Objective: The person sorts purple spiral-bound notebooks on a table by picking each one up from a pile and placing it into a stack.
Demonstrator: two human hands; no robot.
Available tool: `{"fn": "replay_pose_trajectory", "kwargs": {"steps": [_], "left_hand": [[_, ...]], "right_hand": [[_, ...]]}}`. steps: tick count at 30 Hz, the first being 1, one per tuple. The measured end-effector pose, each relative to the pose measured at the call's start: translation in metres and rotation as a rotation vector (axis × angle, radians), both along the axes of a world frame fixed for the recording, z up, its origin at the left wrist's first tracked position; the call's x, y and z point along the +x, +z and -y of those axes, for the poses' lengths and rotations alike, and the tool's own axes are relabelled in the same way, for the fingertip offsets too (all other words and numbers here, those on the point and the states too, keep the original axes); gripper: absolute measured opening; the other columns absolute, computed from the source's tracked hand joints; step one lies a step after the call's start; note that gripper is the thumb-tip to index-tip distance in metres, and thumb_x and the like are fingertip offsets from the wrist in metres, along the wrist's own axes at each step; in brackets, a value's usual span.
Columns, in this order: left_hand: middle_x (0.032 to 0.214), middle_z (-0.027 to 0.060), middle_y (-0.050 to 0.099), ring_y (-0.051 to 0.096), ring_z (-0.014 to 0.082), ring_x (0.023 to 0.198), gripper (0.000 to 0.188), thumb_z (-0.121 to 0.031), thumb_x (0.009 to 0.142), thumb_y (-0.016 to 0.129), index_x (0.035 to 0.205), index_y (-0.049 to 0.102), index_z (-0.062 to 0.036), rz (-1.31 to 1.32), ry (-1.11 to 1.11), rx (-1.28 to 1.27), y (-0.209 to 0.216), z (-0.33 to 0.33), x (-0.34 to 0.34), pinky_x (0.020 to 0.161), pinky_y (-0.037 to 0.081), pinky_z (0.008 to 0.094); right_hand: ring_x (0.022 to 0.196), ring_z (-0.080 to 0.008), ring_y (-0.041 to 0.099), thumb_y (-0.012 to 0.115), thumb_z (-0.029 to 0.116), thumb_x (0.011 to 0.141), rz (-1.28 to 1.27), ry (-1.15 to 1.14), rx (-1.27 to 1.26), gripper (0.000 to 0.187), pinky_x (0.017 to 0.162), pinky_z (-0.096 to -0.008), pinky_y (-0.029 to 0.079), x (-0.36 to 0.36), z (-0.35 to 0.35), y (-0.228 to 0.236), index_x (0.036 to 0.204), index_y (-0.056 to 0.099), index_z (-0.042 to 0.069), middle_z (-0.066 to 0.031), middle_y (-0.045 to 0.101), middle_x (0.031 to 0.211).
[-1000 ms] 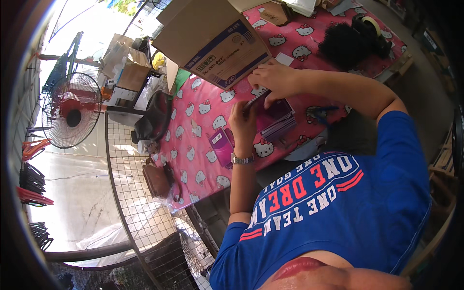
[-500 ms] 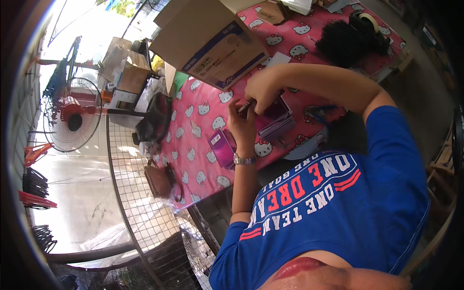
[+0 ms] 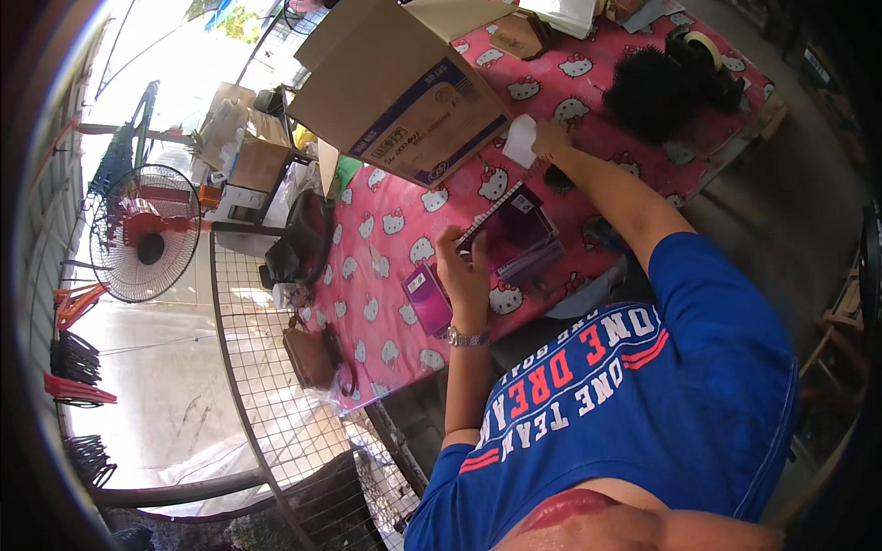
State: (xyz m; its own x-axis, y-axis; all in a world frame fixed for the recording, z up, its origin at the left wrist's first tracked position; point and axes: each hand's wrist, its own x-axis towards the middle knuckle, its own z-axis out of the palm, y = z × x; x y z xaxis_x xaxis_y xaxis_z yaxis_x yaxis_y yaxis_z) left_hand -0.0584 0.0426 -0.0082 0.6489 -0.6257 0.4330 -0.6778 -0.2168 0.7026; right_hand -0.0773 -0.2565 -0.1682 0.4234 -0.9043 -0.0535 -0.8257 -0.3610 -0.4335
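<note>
My left hand [image 3: 465,273], with a metal-band watch on its wrist, has its fingers curled at the corner of a dark purple spiral notebook [image 3: 512,225]. White coil runs along that notebook's far edge. Beneath it, purple notebooks [image 3: 533,262] are stacked toward my body. Left of my wrist lies another notebook with a purple and pink cover [image 3: 426,296]. Farther off, my right hand [image 3: 551,140] is closed at the edge of a small white piece of paper [image 3: 521,141]; its fingertips are partly hidden.
A large open cardboard box [image 3: 413,110] stands at the far side of the pink patterned tablecloth [image 3: 367,275]. A black bristly bundle [image 3: 648,92] and a tape roll [image 3: 706,48] sit at far right. A brown bag [image 3: 310,356] lies by the left edge, near a standing fan [image 3: 147,234].
My right hand has left the notebook coil beside my left hand and moved away to the right, reaching the white paper. My left hand stays at the notebook. The view has shifted slightly.
</note>
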Motion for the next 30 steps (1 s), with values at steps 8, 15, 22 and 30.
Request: {"fn": "replay_pose_trajectory", "kwargs": {"steps": [8, 15, 22, 30], "left_hand": [[0.084, 0.0123, 0.059, 0.06, 0.0186, 0.063, 0.019, -0.016, 0.094, 0.064, 0.102, 0.057, -0.0007, -0.155, -0.038, 0.121, -0.011, 0.0, 0.014, 0.053, 0.047, 0.03], [0.088, 0.0101, 0.061, 0.062, 0.0142, 0.067, 0.021, -0.016, 0.094, 0.064, 0.105, 0.057, 0.0001, -0.202, -0.052, 0.037, -0.021, -0.012, 0.024, 0.053, 0.052, 0.0271], [0.087, 0.008, 0.06, 0.063, 0.0112, 0.07, 0.022, -0.013, 0.094, 0.063, 0.11, 0.055, 0.0008, -0.237, -0.102, -0.11, -0.019, -0.002, 0.018, 0.053, 0.056, 0.0258], [0.086, 0.0032, 0.06, 0.062, 0.0085, 0.075, 0.018, -0.013, 0.095, 0.063, 0.105, 0.059, 0.0013, -0.324, -0.122, -0.178, -0.028, -0.003, 0.016, 0.055, 0.058, 0.0249]], "right_hand": [[0.103, -0.0375, 0.058, 0.064, 0.001, 0.072, 0.292, 0.589, -0.496, 0.057, 0.088, -0.046, 0.047, -0.034, -0.024, -0.015, 0.127, 0.051, 0.007, -0.0184, 0.056, 0.11], [0.124, -0.0377, 0.046, 0.07, 0.02, 0.074, 0.516, 0.511, -0.261, 0.059, 0.101, -0.0458, 0.041, -0.129, -0.054, 0.019, 0.129, 0.053, 0.008, -0.017, 0.053, 0.129], [0.126, -0.0372, 0.044, 0.077, 0.029, 0.072, 0.13, 0.597, -0.276, 0.068, 0.105, -0.0478, 0.037, -0.22, -0.148, -0.011, 0.132, 0.052, 0.009, -0.0183, 0.052, 0.13], [0.111, -0.0337, 0.055, 0.075, 0.022, 0.072, 0.837, 0.49, -0.149, 0.056, 0.096, -0.0414, 0.044, -0.175, -0.171, 0.113, 0.122, 0.06, 0.004, -0.0151, 0.059, 0.115]]}}
